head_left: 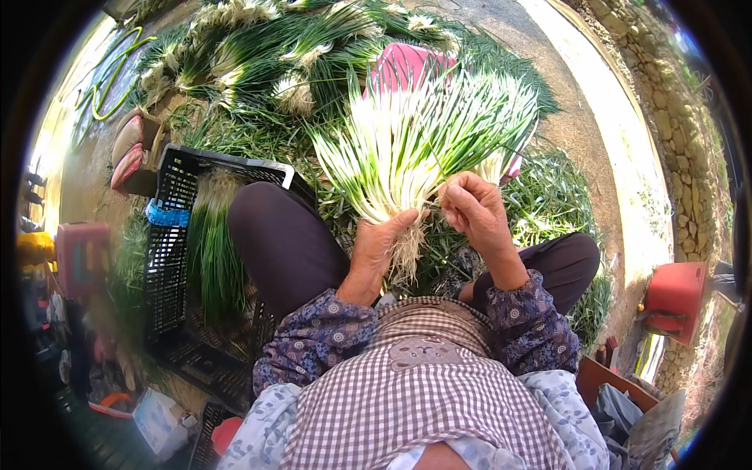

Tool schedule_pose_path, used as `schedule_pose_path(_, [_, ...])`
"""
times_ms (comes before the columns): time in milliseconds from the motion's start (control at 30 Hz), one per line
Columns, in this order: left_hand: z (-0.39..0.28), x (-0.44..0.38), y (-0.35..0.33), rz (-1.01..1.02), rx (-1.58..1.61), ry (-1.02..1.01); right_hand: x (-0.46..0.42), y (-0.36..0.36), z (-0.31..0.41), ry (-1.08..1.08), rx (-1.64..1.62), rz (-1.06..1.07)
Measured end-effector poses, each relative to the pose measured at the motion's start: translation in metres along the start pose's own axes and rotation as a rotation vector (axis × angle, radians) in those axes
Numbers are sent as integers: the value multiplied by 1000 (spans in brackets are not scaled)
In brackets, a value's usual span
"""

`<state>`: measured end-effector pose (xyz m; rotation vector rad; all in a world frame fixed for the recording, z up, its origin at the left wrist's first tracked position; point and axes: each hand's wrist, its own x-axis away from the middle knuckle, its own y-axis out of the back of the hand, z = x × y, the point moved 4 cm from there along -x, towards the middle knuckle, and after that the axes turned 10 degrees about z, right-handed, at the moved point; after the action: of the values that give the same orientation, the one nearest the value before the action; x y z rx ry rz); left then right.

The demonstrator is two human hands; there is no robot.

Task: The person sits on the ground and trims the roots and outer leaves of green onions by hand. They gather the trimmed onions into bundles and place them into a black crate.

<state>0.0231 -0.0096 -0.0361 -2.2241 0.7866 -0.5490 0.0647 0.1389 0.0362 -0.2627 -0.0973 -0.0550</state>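
Note:
A large fanned bunch of green onions (pixel 405 147) is held upright before me, leaves away from my body. My left hand (pixel 376 247) is closed around the white stems just above the tangled roots (pixel 406 254). Close to the right side of the bunch's base is my right hand (pixel 473 211), its thumb and fingertips pinched together; whether a thin strand lies between them is too small to tell. A pink object (pixel 396 67) shows behind the leaves. To my left, more green onions (pixel 214 252) lie inside a black plastic crate (pixel 167 241).
Many bunches of green onions (pixel 294 94) cover the ground ahead. Loose leaves (pixel 552 200) are strewn around my knees. A hose (pixel 97 100) lies at the far left, and a red container (pixel 675 299) stands at the right. A stone wall (pixel 675 147) runs along the right.

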Motion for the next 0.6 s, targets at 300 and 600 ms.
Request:
schedule_pose_path(300, [-3, 3, -3, -30, 98, 1, 75, 126, 91, 805, -361, -430])
schedule_pose_path(600, [2, 2, 4, -37, -11, -29, 80, 160, 30, 350, -469, -676])
